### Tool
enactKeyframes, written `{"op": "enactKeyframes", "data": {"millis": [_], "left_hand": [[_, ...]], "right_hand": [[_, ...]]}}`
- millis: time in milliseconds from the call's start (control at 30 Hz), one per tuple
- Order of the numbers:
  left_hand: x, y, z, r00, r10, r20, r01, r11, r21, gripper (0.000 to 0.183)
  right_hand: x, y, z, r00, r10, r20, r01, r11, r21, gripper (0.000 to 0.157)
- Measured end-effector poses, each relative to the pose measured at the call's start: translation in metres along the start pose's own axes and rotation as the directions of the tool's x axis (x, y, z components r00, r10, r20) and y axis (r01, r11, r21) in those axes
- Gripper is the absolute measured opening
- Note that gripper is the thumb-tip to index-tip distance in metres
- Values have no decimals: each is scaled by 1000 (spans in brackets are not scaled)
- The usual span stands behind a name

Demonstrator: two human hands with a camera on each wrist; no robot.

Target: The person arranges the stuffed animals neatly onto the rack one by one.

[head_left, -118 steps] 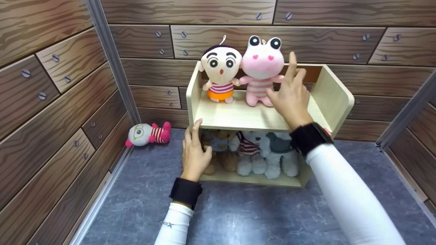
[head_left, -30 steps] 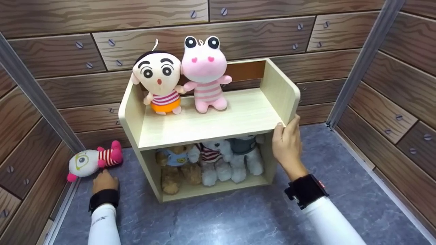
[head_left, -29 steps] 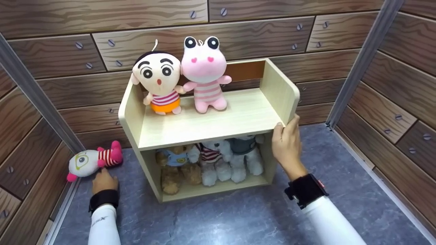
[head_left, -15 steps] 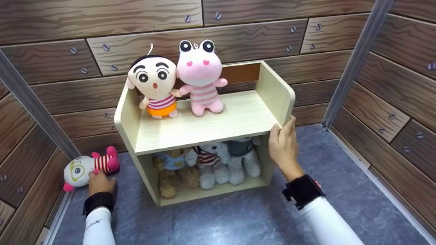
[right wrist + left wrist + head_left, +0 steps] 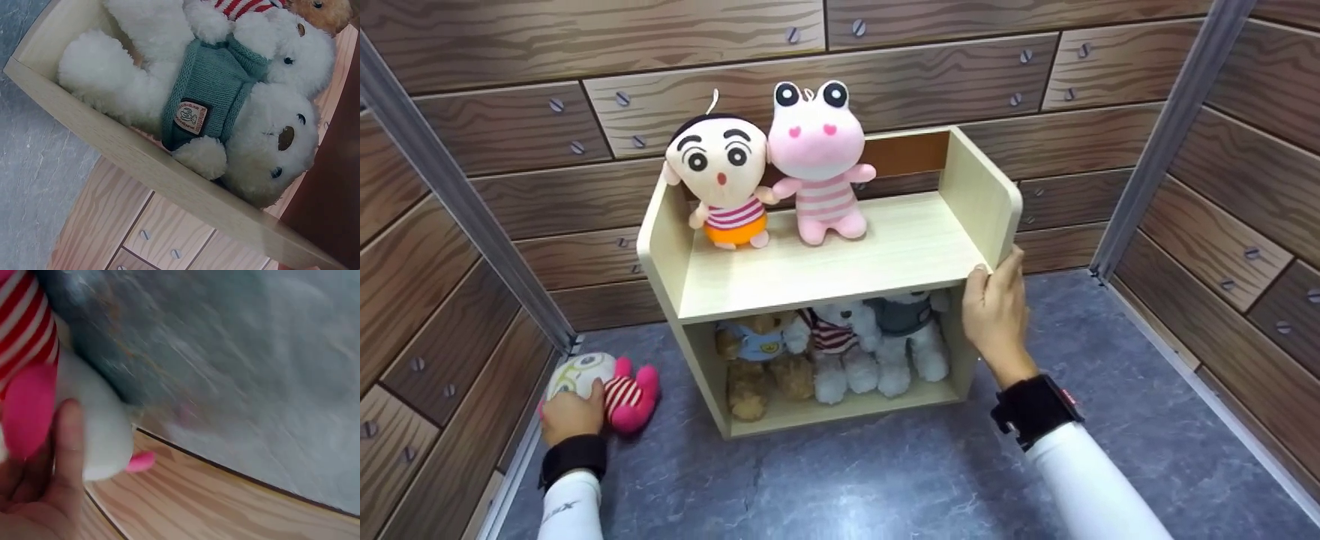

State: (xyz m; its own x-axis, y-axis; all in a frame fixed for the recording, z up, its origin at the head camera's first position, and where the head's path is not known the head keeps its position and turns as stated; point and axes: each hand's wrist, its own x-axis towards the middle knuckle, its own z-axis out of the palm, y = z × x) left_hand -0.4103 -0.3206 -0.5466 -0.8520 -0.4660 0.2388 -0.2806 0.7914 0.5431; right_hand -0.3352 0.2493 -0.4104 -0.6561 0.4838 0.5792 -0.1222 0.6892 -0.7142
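My left hand [image 5: 574,414] grips a plush doll [image 5: 631,409] at the lower left, with a white head, green glasses, pink limbs and a red-striped body. In the left wrist view, thumb and fingers close around the doll [image 5: 104,419] by its head and pink arm. My right hand [image 5: 996,322] holds the front edge of the right side panel of a pale wooden two-tier shelf [image 5: 840,274]. On its upper board, toward the left, stand a black-haired boy doll [image 5: 724,169] in orange shorts and a pink striped plush [image 5: 819,154] with big raised eyes.
In the lower compartment sit a brown teddy bear [image 5: 765,360], a white bear [image 5: 840,360] in a striped top and another white bear [image 5: 275,140] in a green knit top. Wood-patterned walls [image 5: 930,82] surround the grey floor [image 5: 825,487].
My left hand left the shelf, reached the doll lying by the left wall, took hold and tilted it. My right hand moved from beside the pink plush to the shelf's right side.
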Motion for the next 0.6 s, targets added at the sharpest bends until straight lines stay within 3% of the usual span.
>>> {"op": "enactKeyframes", "data": {"millis": [133, 267, 367, 500, 600], "left_hand": [[-3, 0, -14, 984, -130, 118, 125, 991, 52, 72], [-6, 20, -26, 977, -154, 148, 157, 988, -7, 69], [-10, 35, -31, 970, -80, 228, 81, 997, 5, 62], [-13, 40, -36, 930, 29, 367, -56, 996, 63, 58], [-13, 42, -35, 914, 20, 405, -48, 997, 60, 57]], "right_hand": [[0, 0, 1, 1000, 13, 11, -13, 1000, -17, 52], [1, -1, -1, 1000, 21, 14, -21, 999, -30, 52], [1, -1, -2, 1000, 23, 10, -22, 999, -29, 53], [-2, -2, -1, 999, 27, 19, -26, 999, -26, 54], [-3, -2, 0, 999, 29, 25, -29, 999, -27, 55]]}}
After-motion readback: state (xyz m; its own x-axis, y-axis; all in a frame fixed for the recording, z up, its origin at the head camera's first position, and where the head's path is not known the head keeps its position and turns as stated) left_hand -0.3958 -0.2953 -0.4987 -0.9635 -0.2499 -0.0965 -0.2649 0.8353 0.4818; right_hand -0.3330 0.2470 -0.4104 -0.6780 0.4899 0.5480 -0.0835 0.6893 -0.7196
